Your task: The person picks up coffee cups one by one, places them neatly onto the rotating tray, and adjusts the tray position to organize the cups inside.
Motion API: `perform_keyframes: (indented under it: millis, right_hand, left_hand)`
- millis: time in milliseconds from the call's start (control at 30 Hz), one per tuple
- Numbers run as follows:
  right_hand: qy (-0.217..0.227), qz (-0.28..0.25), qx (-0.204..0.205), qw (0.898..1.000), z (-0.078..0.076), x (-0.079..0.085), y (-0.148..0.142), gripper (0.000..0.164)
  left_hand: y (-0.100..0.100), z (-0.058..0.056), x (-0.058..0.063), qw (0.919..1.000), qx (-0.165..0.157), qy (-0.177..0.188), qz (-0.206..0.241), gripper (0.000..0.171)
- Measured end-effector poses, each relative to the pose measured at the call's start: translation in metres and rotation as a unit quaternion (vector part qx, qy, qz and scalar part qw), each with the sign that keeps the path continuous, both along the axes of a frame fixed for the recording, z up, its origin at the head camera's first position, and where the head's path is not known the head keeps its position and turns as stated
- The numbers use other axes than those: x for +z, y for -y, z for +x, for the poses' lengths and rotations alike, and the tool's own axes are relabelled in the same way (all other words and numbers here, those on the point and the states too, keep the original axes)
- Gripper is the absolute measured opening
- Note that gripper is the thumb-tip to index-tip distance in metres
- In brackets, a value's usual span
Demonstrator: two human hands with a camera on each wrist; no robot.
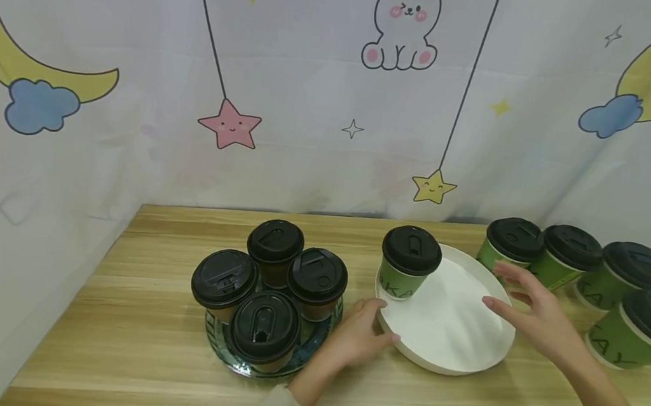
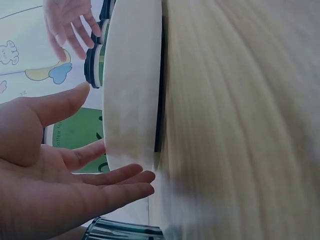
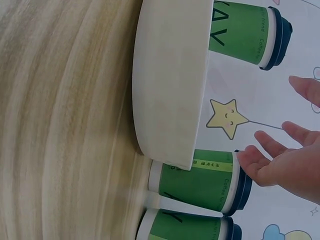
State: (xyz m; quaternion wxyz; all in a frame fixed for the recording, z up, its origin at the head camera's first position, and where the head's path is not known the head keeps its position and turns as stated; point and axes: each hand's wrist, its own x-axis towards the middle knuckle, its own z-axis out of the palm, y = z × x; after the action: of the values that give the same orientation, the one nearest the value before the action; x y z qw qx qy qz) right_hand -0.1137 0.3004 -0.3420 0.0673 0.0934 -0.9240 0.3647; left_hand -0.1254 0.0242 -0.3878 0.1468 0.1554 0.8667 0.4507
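A round white tray (image 1: 453, 328) lies on the table with one green paper cup (image 1: 401, 282), black-lidded, standing at its left side. My left hand (image 1: 358, 333) is at the tray's left rim beside that cup; in the left wrist view its fingers (image 2: 115, 192) are extended along the tray's wall, and whether they press it I cannot tell. Over the tray's right side hovers my right hand (image 1: 535, 312), thumb and fingers spread, holding nothing. Just behind it stands another green cup (image 1: 490, 254), near the fingers in the right wrist view.
To the left, a dark green glassy plate (image 1: 217, 341) bears several brown cups with black lids (image 1: 264, 325). Several green lidded cups (image 1: 625, 335) stand along the right side of the wooden table (image 1: 138, 316). A printed curtain (image 1: 304, 176) hangs behind.
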Motion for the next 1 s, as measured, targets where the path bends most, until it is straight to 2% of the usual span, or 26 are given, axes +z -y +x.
perform_keyframes:
  millis: [100,367,633,800,1000]
  right_hand:
    - [0.002,0.003,-0.002,1.000,0.001,-0.001,-0.001,0.062]
    - [-0.005,0.001,-0.003,1.000,0.001,-0.004,-0.004,0.060]
    - [-0.007,0.010,-0.016,1.000,0.001,-0.005,-0.015,0.058]
    - [-0.002,0.013,-0.022,1.000,0.002,-0.003,-0.022,0.060]
    - [-0.024,0.013,-0.035,0.999,0.005,-0.001,-0.037,0.060]
  left_hand:
    - [0.001,0.001,0.001,1.0000,-0.005,-0.001,-0.001,0.056]
    - [0.002,0.000,-0.001,0.9998,-0.013,0.000,0.012,0.070]
    - [0.002,0.001,0.002,0.9999,-0.001,0.008,0.009,0.060]
    - [0.001,0.001,0.002,0.9999,0.000,0.012,0.009,0.068]
    - [0.001,0.000,0.002,0.9999,0.001,0.009,0.010,0.073]
